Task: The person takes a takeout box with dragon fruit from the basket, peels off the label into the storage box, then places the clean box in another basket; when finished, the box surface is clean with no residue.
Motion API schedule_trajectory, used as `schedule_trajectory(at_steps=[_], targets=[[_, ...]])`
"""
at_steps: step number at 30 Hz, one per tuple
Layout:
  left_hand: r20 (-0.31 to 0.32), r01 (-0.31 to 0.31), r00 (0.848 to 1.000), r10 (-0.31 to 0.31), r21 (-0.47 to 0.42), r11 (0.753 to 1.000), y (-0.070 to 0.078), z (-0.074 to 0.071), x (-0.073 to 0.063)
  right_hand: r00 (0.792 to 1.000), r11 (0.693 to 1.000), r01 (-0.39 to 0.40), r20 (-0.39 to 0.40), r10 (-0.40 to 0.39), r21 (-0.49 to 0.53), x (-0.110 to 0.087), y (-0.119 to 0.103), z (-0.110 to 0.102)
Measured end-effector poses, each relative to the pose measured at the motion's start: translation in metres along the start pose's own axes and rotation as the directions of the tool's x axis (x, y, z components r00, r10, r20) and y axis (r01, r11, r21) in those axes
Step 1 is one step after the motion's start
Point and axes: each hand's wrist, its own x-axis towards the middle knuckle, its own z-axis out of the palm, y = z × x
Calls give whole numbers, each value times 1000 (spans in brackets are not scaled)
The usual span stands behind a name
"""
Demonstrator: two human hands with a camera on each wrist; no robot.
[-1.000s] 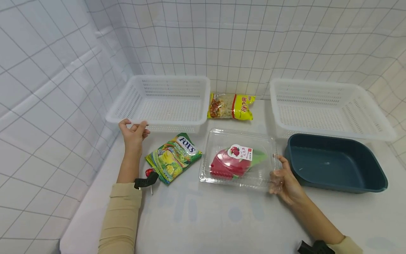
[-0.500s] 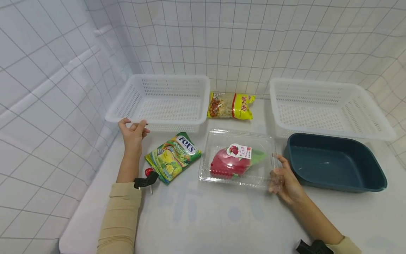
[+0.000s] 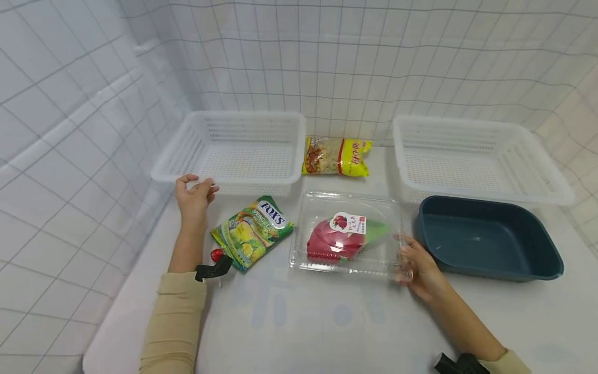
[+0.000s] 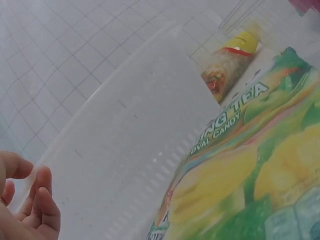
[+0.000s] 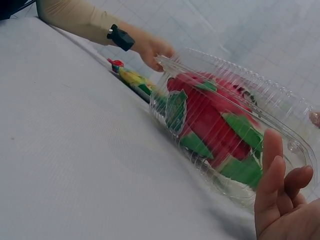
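My left hand [image 3: 192,201] is at the near left rim of a white perforated basket [image 3: 261,182], thumb and fingers on either side of the rim in the left wrist view. My right hand [image 3: 422,270] grips the right end of a clear plastic clamshell box [image 3: 303,218], thumb against the lid and other fingers lower down. Inside the box lies a red and green dragon fruit [image 5: 215,120], under a white label with a fruit picture. A green and yellow Fox's candy bag [image 3: 252,231] lies between hand and box. A red lollipop [image 3: 216,254] sits beside my left wrist, partly hidden.
A yellow food packet [image 3: 336,157] lies behind the box, beside the left basket. Another white basket [image 3: 486,195] stands back right, with a dark blue bin [image 3: 490,244] in front of it. White grid-patterned curtain [image 3: 350,62] encloses the back and sides.
The whole head view has shifted slightly, so everything appears a little further left. Both hands keep their places at the basket and the box. My left wrist strap covers more of the lollipop's stick.
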Motion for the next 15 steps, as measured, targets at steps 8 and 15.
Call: schedule_trajectory(at_steps=[8,15], targets=[[84,50,994,-70,217,975,12,5,-15,998,998,54,-29,-55,-34,-2,1,1],[214,-9,970,-116,508,861,22,15,-34,996,995,42,-69,-49,-93,-9,-4,6]])
